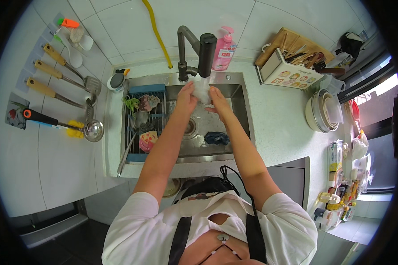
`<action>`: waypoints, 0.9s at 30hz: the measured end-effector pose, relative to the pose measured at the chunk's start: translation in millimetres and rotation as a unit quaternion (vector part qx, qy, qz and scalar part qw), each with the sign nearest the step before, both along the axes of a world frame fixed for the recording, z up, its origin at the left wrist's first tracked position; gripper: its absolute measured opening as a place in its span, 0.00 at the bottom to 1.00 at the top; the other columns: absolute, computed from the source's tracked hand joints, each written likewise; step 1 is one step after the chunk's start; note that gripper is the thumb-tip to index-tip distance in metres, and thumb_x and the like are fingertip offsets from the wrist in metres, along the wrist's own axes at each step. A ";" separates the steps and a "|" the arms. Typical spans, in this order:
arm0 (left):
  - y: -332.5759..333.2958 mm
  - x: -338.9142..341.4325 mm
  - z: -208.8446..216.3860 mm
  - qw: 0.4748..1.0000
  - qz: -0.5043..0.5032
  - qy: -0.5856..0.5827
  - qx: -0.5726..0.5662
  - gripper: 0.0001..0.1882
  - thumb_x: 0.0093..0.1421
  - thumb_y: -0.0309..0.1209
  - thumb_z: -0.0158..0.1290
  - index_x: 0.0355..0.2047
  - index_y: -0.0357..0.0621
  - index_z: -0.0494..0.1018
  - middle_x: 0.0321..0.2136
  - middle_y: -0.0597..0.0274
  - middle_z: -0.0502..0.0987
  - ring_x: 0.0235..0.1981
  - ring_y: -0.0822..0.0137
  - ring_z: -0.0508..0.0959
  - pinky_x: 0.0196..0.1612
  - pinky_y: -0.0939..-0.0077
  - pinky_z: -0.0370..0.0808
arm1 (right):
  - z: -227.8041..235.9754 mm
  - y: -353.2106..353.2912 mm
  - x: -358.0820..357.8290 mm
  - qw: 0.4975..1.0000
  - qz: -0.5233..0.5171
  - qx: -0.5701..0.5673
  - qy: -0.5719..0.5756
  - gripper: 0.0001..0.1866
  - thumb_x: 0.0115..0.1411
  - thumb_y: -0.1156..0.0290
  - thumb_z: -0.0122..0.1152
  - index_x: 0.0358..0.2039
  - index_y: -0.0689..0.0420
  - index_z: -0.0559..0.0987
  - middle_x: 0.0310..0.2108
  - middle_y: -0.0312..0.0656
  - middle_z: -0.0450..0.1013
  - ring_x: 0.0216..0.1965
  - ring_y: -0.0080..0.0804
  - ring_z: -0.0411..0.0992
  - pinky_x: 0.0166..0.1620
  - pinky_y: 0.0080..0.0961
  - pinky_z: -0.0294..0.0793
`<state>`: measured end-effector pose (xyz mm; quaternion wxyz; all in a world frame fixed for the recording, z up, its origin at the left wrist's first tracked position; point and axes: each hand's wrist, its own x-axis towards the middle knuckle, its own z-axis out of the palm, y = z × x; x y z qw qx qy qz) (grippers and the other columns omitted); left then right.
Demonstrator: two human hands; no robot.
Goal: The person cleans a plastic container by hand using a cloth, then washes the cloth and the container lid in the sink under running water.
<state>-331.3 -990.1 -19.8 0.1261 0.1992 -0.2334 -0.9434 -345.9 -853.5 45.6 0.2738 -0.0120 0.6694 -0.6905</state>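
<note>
Below the spout of the dark faucet (206, 55), a whitish, translucent thing (201, 91) is between my two hands. Its exact kind cannot be made out; it looks thin and wet. My left hand (186, 98) grips its left side, fingers curled toward it. On the other side my right hand (219, 101) holds it with the fingertips, the fingers bent. Both hands are over the far part of the steel sink (172, 132). A dark blue wet cloth (216, 138) lies crumpled on the sink bottom, nearer to my right forearm.
A blue-ended drain rack (147, 88) with a sponge, greens and a pink patterned item sits in the sink's left side. Behind are a pink pump bottle (225, 51) and a yellow hose (155, 33). Ladles and spatulas hang left; a utensil holder (291, 73) and stacked bowls (325, 110) stand right.
</note>
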 end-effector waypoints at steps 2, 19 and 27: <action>5.7 0.3 4.4 0.999 0.010 -0.016 -0.038 0.16 0.58 0.27 0.44 0.48 0.42 0.62 0.44 0.58 0.68 0.44 0.62 0.69 0.47 0.63 0.66 | -2.3 -0.1 -1.6 1.000 -0.012 0.000 0.005 0.19 0.57 0.59 0.51 0.43 0.57 0.70 0.33 0.34 0.67 0.32 0.21 0.65 0.30 0.17 0.68; 18.9 2.8 47.0 0.996 -0.071 0.000 0.053 0.20 0.59 0.42 0.43 0.47 0.43 0.62 0.45 0.59 0.66 0.46 0.61 0.67 0.48 0.62 0.65 | -8.5 -14.9 -18.4 0.964 -0.061 0.008 0.260 0.07 0.56 0.69 0.50 0.30 0.59 0.71 0.19 0.30 0.62 0.20 0.14 0.58 0.22 0.15 0.57; 26.1 -13.4 47.0 0.991 -0.003 -0.122 -0.061 0.20 0.60 0.44 0.40 0.43 0.40 0.63 0.35 0.59 0.70 0.34 0.64 0.72 0.37 0.67 0.70 | 6.1 -22.7 11.3 0.931 -0.076 0.018 0.357 0.08 0.57 0.67 0.48 0.28 0.60 0.68 0.19 0.38 0.65 0.21 0.22 0.61 0.25 0.21 0.62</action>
